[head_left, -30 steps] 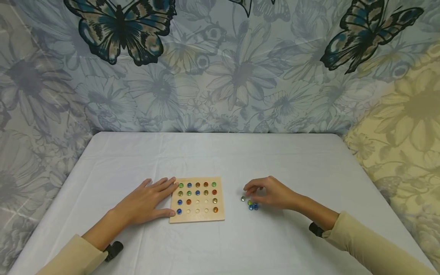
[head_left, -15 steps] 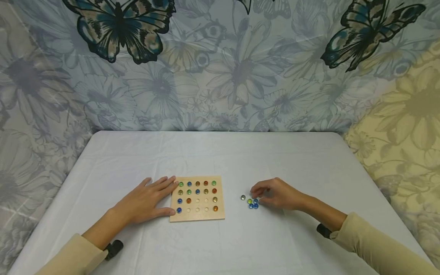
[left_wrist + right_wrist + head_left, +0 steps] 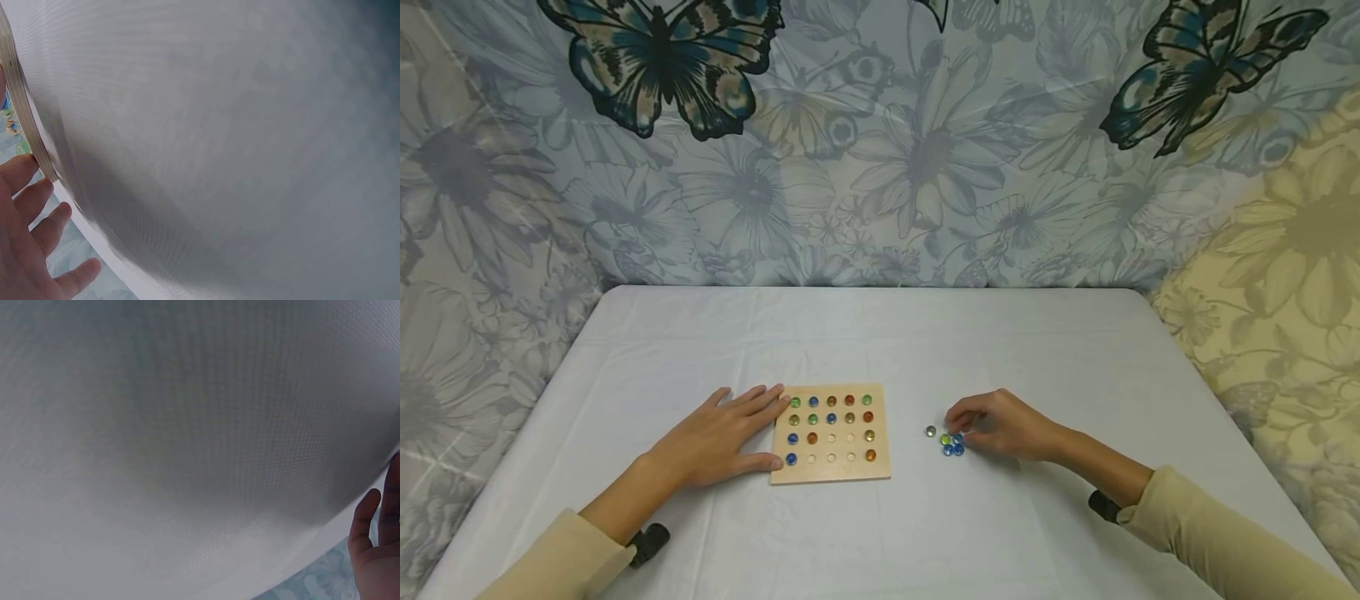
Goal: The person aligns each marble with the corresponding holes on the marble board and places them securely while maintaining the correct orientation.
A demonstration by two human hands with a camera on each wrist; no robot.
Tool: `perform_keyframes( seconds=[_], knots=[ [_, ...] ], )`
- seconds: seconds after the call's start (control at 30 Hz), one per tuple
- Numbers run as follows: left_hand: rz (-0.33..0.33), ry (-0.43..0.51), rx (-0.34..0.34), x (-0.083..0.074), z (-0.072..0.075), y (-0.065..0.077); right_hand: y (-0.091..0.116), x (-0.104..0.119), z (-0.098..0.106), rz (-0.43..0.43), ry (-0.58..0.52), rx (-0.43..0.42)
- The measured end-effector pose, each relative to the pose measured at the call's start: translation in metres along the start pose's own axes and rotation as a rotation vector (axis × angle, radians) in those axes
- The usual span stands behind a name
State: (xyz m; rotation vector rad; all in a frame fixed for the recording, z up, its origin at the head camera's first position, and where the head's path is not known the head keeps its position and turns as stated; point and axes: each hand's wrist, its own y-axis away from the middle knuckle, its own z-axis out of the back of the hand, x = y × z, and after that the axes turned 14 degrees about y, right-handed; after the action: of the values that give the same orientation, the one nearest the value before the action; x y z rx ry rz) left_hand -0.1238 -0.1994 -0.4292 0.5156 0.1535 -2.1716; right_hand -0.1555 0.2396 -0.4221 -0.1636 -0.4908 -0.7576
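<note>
A square wooden board (image 3: 831,472) lies on the table, with rows of round hollows, many holding coloured glass marbles. My left hand (image 3: 718,442) rests at its left edge, fingers spread and mostly straight, fingertips and thumb touching the rim; the left wrist view shows the board's side (image 3: 26,109) against the fingers. Right of the board is a small cluster of marbles: a clear one (image 3: 930,431), a yellow-green one (image 3: 945,439) and several blue ones (image 3: 947,450). There my right hand (image 3: 1003,427) has curled fingers, thumb and forefinger at a blue marble (image 3: 957,438).
A white cloth (image 3: 880,533) covers the table. Patterned fabric with flowers and butterflies (image 3: 880,167) stands behind and at both sides. Bare hollows show in the board's lower middle (image 3: 831,459). A dark wrist camera (image 3: 650,545) sits under the left sleeve.
My right hand has shifted slightly right and lower over the cluster, uncovering more of it, then nearly stopped. My left hand and the board keep their place.
</note>
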Motion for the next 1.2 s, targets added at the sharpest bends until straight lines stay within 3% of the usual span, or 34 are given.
perform_keyframes(
  seconds=[0.67, 0.9, 1.2],
  knots=[
    [-0.016, -0.011, -0.018, 0.001, -0.001, -0.001, -0.014, 0.007, 0.007, 0.015, 0.058, -0.039],
    [0.002, -0.004, 0.001, 0.0, 0.0, 0.001, -0.027, 0.018, 0.002, 0.031, 0.02, -0.041],
    [-0.019, -0.016, -0.027, 0.002, -0.002, 0.0, -0.048, 0.039, -0.006, 0.095, -0.025, -0.029]
  ],
)
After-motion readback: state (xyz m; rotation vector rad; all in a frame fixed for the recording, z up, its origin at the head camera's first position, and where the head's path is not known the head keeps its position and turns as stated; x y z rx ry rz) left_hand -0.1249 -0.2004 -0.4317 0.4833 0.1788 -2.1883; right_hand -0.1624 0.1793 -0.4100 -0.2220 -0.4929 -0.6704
